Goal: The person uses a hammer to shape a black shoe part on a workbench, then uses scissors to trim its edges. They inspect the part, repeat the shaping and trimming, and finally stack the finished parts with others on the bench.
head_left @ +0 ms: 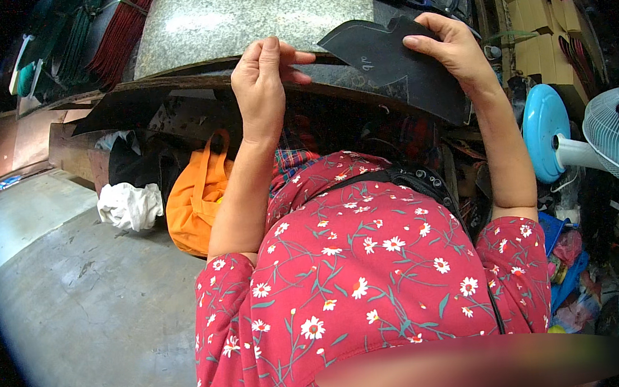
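My right hand [454, 49] grips a black sheet piece [404, 59] by its upper right part, thumb on the near face. The piece is flat, with curved and pointed edges and pale hand-drawn marks; its material I cannot tell. It hangs tilted over the front edge of the workbench. To its left, my left hand [260, 77] is raised, thumb up and some fingers stretched toward the piece, apart from it. Nothing shows in that hand. Behind both hands lies a grey speckled slab [245, 20] on the workbench.
Bundles of red cords [121, 37] and dark green cords [72, 45] lie back left. An orange bag [197, 199] and a white cloth [130, 206] sit below the bench's left part. A blue-and-white fan [548, 134] and cardboard [535, 12] stand at right.
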### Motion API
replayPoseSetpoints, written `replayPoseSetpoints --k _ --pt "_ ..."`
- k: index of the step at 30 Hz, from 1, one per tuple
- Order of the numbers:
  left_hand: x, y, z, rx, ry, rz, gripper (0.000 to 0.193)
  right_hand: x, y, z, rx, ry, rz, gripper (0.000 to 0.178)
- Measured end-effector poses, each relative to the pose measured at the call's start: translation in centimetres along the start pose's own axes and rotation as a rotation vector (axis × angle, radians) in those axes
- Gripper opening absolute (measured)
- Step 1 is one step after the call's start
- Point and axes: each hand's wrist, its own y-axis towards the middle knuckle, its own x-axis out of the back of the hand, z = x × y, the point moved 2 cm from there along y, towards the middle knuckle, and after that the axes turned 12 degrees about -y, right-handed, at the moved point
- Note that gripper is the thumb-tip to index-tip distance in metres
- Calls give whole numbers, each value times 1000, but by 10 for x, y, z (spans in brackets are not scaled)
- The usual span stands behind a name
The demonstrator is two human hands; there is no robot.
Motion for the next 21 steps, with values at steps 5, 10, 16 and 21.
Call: replayPoseSetpoints --k 5,10,16,21 --pt "-12 -8 0 -434 656 76 21 2 -9 0 56 56 -46 19" --pt "-20 -4 5 -572 839 164 22 -3 -12 -1 111 103 -33 19" --pt "-18 -5 9 -304 717 180 17 -4 -13 -2 123 18 -38 16" --pt "-15 -3 7 -196 695 199 16 -5 -13 -3 160 -41 -22 16"
